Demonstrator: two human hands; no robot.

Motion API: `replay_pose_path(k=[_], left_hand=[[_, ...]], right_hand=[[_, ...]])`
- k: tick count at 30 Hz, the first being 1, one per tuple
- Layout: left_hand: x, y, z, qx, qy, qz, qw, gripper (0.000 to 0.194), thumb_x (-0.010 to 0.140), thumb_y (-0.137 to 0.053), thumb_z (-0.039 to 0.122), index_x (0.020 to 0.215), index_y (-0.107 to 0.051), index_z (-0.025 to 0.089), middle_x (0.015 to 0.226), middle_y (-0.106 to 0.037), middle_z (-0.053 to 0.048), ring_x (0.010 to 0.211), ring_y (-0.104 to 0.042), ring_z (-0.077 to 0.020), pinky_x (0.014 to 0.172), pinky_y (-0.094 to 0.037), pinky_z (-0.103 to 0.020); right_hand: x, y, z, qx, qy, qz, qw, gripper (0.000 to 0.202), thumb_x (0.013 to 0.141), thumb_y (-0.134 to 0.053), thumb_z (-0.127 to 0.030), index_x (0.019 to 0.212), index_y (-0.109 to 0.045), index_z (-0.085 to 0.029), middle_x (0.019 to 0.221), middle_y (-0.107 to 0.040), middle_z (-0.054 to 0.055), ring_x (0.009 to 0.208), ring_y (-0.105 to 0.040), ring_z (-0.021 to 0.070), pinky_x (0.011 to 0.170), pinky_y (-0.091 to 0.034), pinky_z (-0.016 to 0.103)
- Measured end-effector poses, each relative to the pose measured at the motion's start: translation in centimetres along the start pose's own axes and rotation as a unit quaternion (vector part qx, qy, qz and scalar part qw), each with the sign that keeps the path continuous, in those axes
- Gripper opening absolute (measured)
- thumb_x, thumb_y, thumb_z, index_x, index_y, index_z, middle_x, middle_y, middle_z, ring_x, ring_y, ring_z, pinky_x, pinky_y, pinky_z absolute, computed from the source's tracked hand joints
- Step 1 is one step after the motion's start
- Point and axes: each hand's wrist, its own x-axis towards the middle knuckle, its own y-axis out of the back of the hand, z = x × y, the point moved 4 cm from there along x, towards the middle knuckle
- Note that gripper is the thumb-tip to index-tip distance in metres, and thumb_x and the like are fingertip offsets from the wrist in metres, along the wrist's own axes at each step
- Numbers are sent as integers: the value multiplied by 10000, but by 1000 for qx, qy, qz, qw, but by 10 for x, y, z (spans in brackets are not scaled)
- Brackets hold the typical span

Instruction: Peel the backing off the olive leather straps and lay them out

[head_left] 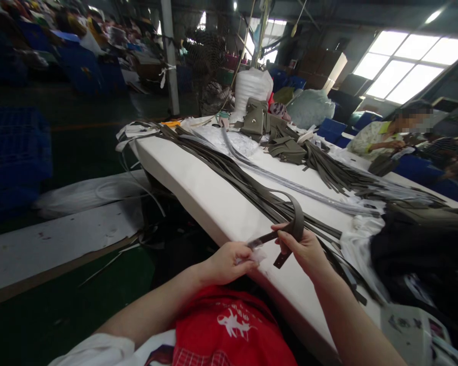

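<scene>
A dark olive strap (298, 212) arches up from the table and loops through my right hand (303, 249), its fingers closed around it. One end of the strap, with small holes in it, hangs below that hand. My left hand (232, 262) is closed on a clear plastic sleeve (257, 252), which surrounds another stretch of strap at the near table edge. Behind both hands, a long bundle of similar straps (229, 175) runs across the white table (175, 165).
Olive bag pieces (286, 148) and a white foam roll (252, 91) stand at the back. A co-worker (381, 134) sits at the far right side. Dark fabric (423, 249) is heaped at right, above a white box (406, 330). Blue crates (17, 157) are stacked at left.
</scene>
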Motion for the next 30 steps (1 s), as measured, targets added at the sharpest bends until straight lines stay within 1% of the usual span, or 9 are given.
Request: replay_pose_path(k=[4,11,15,19,21,23,26,28,30], left_hand=[[2,1,-6,18,22,-3,1000,311,901,-569,328,651,-588,144,641,-535,7,594,-479,-97,565,-364,-199],[4,1,-7,0,-10,-36,999,241,887,-570,271,694,-625,138,797,-598,-30,703,-545,-117,649,-418,-205],[8,-2,-8,0,0,-43,999,217,880,-590,268,729,-666,131,752,-598,-19,684,-539,-115,645,-410,-205],[11,-3,-9,-9,15,-38,999,258,882,-592,262,667,-639,128,696,-576,-8,660,-527,-111,635,-399,-210],[11,-4,-11,-20,23,-36,999,269,881,-590,257,647,-623,129,713,-579,-9,653,-527,-106,634,-402,-210],[11,-5,-12,-27,30,-36,999,275,874,-597,266,636,-616,129,735,-580,-12,649,-526,-102,625,-406,-208],[12,-8,-14,-31,40,-46,998,300,870,-603,295,620,-611,130,749,-585,-16,645,-525,-104,607,-411,-209],[15,-9,-14,-29,50,-35,998,290,860,-616,304,627,-619,132,749,-589,-15,642,-524,-107,605,-414,-214],[17,-8,-13,-32,49,-12,998,265,846,-631,290,631,-625,135,761,-601,-18,677,-544,-119,646,-432,-223]], right_hand=[[1,-6,7,-4,-18,-11,1000,331,840,-681,-460,984,-754,-171,476,-471,-47,530,-482,122,583,-449,282],[4,-3,16,-30,-45,6,999,362,811,-694,-482,968,-773,-166,526,-531,-24,487,-409,92,500,-366,253],[3,-20,23,-18,-66,-28,997,373,748,-736,-492,920,-786,-164,598,-610,6,522,-466,109,514,-396,259],[2,-34,37,29,-109,-49,992,418,687,-771,-520,893,-787,-157,697,-672,42,589,-525,136,539,-432,270],[5,-28,43,64,-112,-16,991,429,701,-767,-520,906,-780,-144,601,-600,8,534,-467,113,521,-415,264],[11,-14,47,118,-107,58,986,429,708,-767,-518,889,-768,-129,529,-492,-34,484,-386,89,501,-392,259],[16,-1,48,144,-98,140,975,417,657,-805,-513,798,-743,-126,525,-474,-38,482,-389,91,495,-372,259],[14,-7,46,96,-83,125,984,387,656,-808,-505,724,-725,-133,533,-523,-15,515,-446,112,517,-383,263],[9,-24,46,55,-73,72,993,375,671,-799,-504,686,-715,-139,577,-600,17,569,-512,136,564,-420,272]])
